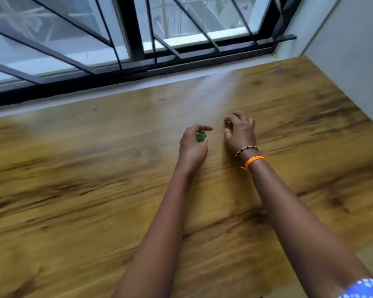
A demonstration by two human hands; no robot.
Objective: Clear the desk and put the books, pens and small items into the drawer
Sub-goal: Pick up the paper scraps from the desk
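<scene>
My left hand [193,145] holds a small green item [200,136] between its curled fingers and thumb, just above the wooden desk [95,179]. My right hand [240,131] hovers beside it to the right, fingers curled like a claw over the desk surface, with nothing visible in them. It wears a bead bracelet and an orange thread at the wrist. Both forearms reach in from the lower right. No books, pens or drawer are in view. The picture is blurred by motion.
A barred window [138,39] with a dark frame runs along the far edge of the desk. A pale wall [353,50] bounds the desk on the right. The desk's front right corner [357,250] shows at the lower right.
</scene>
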